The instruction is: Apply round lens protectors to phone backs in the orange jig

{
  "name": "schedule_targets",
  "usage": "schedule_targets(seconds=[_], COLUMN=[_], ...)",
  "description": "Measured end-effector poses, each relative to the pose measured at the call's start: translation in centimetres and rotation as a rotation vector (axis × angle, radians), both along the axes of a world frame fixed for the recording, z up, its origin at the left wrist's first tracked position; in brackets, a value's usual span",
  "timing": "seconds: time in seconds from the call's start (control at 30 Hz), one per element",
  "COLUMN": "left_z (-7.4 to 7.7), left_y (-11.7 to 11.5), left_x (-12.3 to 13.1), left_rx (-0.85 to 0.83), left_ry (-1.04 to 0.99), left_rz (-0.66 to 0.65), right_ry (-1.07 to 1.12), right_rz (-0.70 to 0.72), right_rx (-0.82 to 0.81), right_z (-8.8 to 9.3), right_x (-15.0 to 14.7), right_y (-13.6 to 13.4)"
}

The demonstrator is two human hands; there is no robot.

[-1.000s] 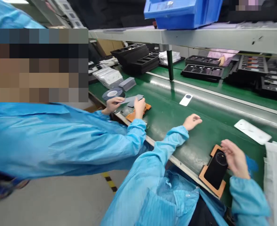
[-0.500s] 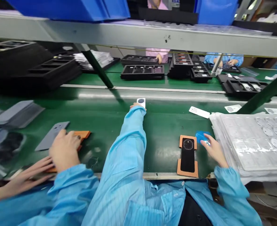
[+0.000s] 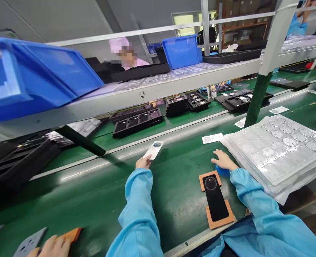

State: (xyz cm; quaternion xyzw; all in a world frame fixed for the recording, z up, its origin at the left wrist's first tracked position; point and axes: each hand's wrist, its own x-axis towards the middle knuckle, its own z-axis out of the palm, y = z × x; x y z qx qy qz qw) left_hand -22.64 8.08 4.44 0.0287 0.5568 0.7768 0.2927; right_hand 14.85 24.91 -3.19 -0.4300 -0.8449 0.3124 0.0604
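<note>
My left hand (image 3: 143, 162) is stretched out over the green conveyor belt (image 3: 99, 192) and pinches the near end of a white card with a round dark lens part (image 3: 153, 149), lifted off the belt. My right hand (image 3: 222, 160) rests on the belt with fingers curled over a small blue piece (image 3: 222, 171), just right of an orange jig (image 3: 217, 201) that holds a black phone back cover with a round camera ring. Both my sleeves are light blue.
A stack of clear blister trays (image 3: 281, 146) lies at the right. More white cards (image 3: 212, 138) lie on the belt. Black trays (image 3: 136, 121) sit beyond the belt, blue bins (image 3: 40, 78) on the shelf above. A neighbour's hand (image 3: 53, 246) holds an orange jig at lower left.
My left hand reached out to the white card and picked it up. My right hand left the phone cover and moved right onto the blue piece. My head turned right and up.
</note>
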Motion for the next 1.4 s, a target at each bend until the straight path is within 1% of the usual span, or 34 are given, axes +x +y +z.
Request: schedule_targets(seconds=[0.07, 0.1, 0.13, 0.2, 0.23, 0.27, 0.3, 0.33, 0.37, 0.4, 0.43, 0.47, 0.53, 0.6, 0.63, 0.7, 0.77, 0.87, 0.97, 1.03, 1.1, 1.17, 1.2, 1.27, 1.33, 1.37, 1.4], left_z=[-0.7, -0.9, -0.9, -0.7, -0.5, -0.4, -0.4, -0.6, -0.9, -1.4, -2.0, -2.8, -4.6, -6.5, -7.4, -9.0, -10.1, -11.2, -11.9, -12.2, -12.1, -11.8, -11.6, -11.4, -11.7, -12.0, -12.3], left_y=[0.0, -0.1, -0.4, -1.2, -1.7, -2.2, -2.7, -3.1, -3.2, -3.2, -3.1, -2.7, -1.7, -0.8, -0.6, -0.5, -0.9, -1.6, -1.7, -1.4, -1.2, -1.2, -1.4, -1.8, -2.2, -2.3, -2.3], left_x=[0.0, 0.3, 0.6, 1.7, 2.3, 2.9, 3.6, 4.4, 5.3, 6.2, 7.3, 8.3, 10.5, 12.1, 12.6, 12.8, 12.4, 11.2, 10.5, 10.4, 10.4, 10.3, 10.2, 9.8, 9.5, 9.4, 9.6], left_rx=[0.0, 0.011, 0.031, 0.101, 0.147, 0.188, 0.216, 0.226, 0.222, 0.213, 0.213, 0.224, 0.259, 0.256, 0.243, 0.216, 0.202, 0.208, 0.212, 0.211, 0.211, 0.215, 0.218, 0.221, 0.225, 0.236, 0.241], left_ry=[-0.05, -0.061, -0.065, -0.069, -0.078, -0.098, -0.128, -0.169, -0.222, -0.287, -0.359, -0.428, -0.531, -0.565, -0.569, -0.579, -0.582, -0.581, -0.59, -0.602, -0.615, -0.626, -0.63, -0.633, -0.636, -0.64, -0.65], left_rz=[0.009, 0.003, -0.008, -0.036, -0.042, -0.037, -0.028, -0.027, -0.044, -0.082, -0.133, -0.187, -0.256, -0.266, -0.267, -0.268, -0.266, -0.254, -0.242, -0.231, -0.221, -0.216, -0.217, -0.217, -0.217, -0.224, -0.263], right_ry=[0.041, 0.076, 0.118, 0.213, 0.245, 0.263, 0.267, 0.263, 0.253, 0.23, 0.197, 0.162, 0.073, 0.042, 0.032, 0.01, -0.014, -0.054, -0.092, -0.105, -0.104, -0.089, -0.075, -0.036, 0.022, 0.069, 0.155], right_rz=[0.095, 0.173, 0.267, 0.499, 0.573, 0.597, 0.568, 0.502, 0.422, 0.343, 0.274, 0.225, 0.145, 0.071, 0.03, -0.058, -0.146, -0.251, -0.298, -0.295, -0.262, -0.196, -0.147, -0.022, 0.15, 0.266, 0.436], right_rx=[-0.019, -0.037, -0.063, -0.145, -0.184, -0.206, -0.205, -0.177, -0.128, -0.068, -0.01, 0.04, 0.074, 0.101, 0.118, 0.161, 0.2, 0.235, 0.247, 0.255, 0.264, 0.271, 0.274, 0.277, 0.252, 0.221, 0.149], right_z=[1.1, 1.9, 3.0, 5.4, 6.6, 7.5, 8.1, 8.4, 8.3, 7.9, 7.2, 6.3, 4.4, 2.8, 2.2, 1.3, 0.6, -0.1, 0.0, 0.6, 1.6, 2.6, 3.2, 4.4, 5.8, 6.6, 7.5], right_x=[2.5, 4.1, 6.0, 10.2, 12.1, 13.8, 15.0, 15.5, 15.3, 14.4, 12.9, 10.8, 5.9, 1.2, -0.6, -3.2, -4.4, -5.0, -5.2, -5.4, -5.6, -5.4, -5.0, -3.5, -0.7, 1.2, 3.2], right_y=[-3.1, -4.5, -5.8, -7.7, -8.3, -8.6, -8.7, -8.4, -7.9, -7.1, -6.1, -4.9, -2.3, 0.4, 1.5, 3.4, 4.6, 5.4, 5.9, 6.0, 5.6, 4.1, 2.8, -0.4, -4.1, -5.7, -6.9])
